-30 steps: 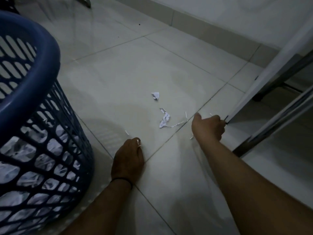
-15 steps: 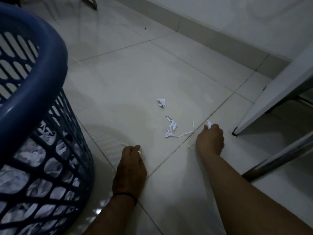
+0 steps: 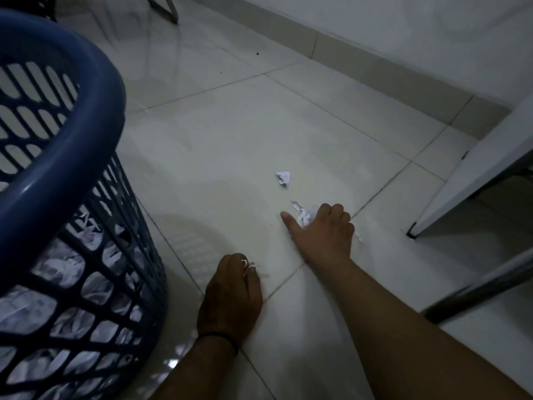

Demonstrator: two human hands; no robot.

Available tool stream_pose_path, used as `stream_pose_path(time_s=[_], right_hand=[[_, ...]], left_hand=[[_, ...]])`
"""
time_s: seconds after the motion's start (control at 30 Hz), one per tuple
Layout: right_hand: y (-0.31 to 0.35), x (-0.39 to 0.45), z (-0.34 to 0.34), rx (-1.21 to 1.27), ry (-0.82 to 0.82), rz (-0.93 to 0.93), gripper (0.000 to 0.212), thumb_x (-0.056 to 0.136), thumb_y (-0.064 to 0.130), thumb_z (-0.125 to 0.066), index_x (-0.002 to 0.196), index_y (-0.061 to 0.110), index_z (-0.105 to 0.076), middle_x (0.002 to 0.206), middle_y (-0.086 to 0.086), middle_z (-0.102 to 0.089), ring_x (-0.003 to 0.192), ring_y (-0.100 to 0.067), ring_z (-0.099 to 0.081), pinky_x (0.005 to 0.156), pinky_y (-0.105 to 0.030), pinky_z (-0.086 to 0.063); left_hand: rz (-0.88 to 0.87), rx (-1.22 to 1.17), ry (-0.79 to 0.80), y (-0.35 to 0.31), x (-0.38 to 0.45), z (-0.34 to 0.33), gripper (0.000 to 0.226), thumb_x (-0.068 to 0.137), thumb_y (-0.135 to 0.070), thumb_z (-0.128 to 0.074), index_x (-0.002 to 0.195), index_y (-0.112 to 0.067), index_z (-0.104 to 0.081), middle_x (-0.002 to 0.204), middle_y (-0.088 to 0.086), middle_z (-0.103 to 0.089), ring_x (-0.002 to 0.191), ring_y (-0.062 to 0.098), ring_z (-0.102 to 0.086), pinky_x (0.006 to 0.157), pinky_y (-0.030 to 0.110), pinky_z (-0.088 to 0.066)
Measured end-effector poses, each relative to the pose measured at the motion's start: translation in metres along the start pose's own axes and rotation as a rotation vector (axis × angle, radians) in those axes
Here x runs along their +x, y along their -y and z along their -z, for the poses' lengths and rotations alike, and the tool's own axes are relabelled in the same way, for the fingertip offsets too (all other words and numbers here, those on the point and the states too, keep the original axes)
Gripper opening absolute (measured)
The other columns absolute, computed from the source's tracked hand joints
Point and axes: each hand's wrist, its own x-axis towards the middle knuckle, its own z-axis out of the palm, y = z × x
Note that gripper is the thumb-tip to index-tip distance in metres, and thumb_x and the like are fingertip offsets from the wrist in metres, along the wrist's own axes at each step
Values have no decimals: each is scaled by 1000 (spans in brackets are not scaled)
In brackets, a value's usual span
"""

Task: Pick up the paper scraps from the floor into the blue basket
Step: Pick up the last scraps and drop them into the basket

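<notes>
**Both hands down on the tiles, each closed on paper**

Your right hand [image 3: 323,232] is on the floor [image 3: 219,145] with its fingers curled over a crumpled clump of white scraps [image 3: 304,216]; the thumb sticks out to the left, flat along the tile, and torn paper shows between thumb and knuckles, so it is grasping that clump. A thin sliver [image 3: 358,237] lies just beside the hand on its right edge, touching the tile near a grout line.

Your left hand [image 3: 230,293] rests lower in the frame, close to you, knuckles up and fingers bent under. Small pale bits of paper [image 3: 248,265] poke out at its fingertips, so it is pinching scraps too. A dark band [image 3: 219,339] circles that wrist.

One more folded white scrap [image 3: 283,177] lies loose on the floor just beyond your right hand, apart from both hands.

The blue basket [image 3: 66,157] stands upright at your left, its latticed wall just beside your left forearm. Through the openings you can see crumpled white paper [image 3: 63,264] piled inside it.

To your right a white panel [image 3: 473,171] slants down to the floor, with a metal bar [image 3: 476,287] below it. A tiled skirting [image 3: 375,64] runs along the wall at the far side
</notes>
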Motion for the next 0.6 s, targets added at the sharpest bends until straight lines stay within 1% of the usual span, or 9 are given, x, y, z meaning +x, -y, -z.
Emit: stream_pose_path(time_s=[0.1, 0.2, 0.27, 0.3, 0.33, 0.37, 0.43, 0.5, 0.6], right_hand=[[3, -3, -11, -31, 57, 101, 48, 89, 54, -43, 99, 9, -56, 104, -13, -58, 100, -33, -52, 83, -41, -40], [4, -13, -11, 25, 81, 222, 27, 96, 25, -41, 96, 4, -59, 100, -18, -61, 95, -37, -55, 78, -43, -41], [3, -24, -6, 98, 100, 255, 25, 97, 21, -39, 95, 4, -57, 97, -18, -62, 91, -36, -57, 75, -41, -41], [1, -31, -2, 158, 93, 251, 24, 97, 21, -39, 93, 5, -56, 94, -17, -62, 88, -35, -57, 73, -40, -42], [-1, -39, 2, 221, 78, 225, 22, 98, 21, -39, 91, 6, -55, 91, -15, -61, 85, -34, -57, 71, -39, -42], [-5, -46, 5, 281, 55, 183, 21, 97, 21, -40, 89, 7, -53, 87, -14, -61, 82, -32, -57, 69, -38, -43], [-17, -60, 12, 345, 27, 114, 19, 98, 19, -38, 91, 9, -53, 85, -12, -61, 81, -30, -58, 69, -37, -44], [-27, -67, 14, 312, 72, 121, 22, 98, 17, -36, 101, 10, -57, 91, -11, -62, 87, -29, -59, 74, -38, -45], [-27, -60, 13, 181, 101, 113, 25, 97, 16, -36, 109, 15, -58, 99, -9, -63, 93, -29, -58, 77, -37, -43]], left_hand=[[5, 21, -26, 2, 2, -2, 26, 92, -23, -47, 69, -20, -35, 70, -4, -37, 62, 18, -39, 58, 22, -21], [35, 49, 8, 3, 2, -3, 21, 92, -28, -45, 73, -21, -40, 70, -4, -43, 67, 24, -50, 58, 25, -26], [49, 45, 35, 4, 1, -4, 14, 93, -28, -44, 94, -20, -54, 86, 2, -60, 82, 26, -60, 66, 25, -38], [63, 38, 53, 4, 0, -4, 21, 94, -26, -45, 110, -18, -57, 101, 4, -65, 93, 26, -62, 75, 26, -43], [62, 35, 70, 5, 0, -3, 28, 94, -22, -47, 120, -16, -57, 113, 6, -65, 103, 26, -61, 84, 28, -45], [49, 48, 79, 5, 1, -2, 31, 93, -18, -48, 122, -12, -57, 119, 8, -64, 109, 27, -60, 90, 29, -44], [32, 84, 83, 1, 1, -1, 29, 93, -21, -43, 112, -11, -64, 112, 10, -66, 105, 28, -60, 88, 30, -43], [76, 105, 57, -8, 7, 1, 33, 89, -30, -35, 93, -16, -64, 95, 8, -68, 93, 29, -61, 74, 32, -42], [150, 82, 24, -23, 33, -4, 30, 93, -32, -44, 67, -18, -50, 76, 11, -65, 80, 33, -60, 58, 32, -33]])
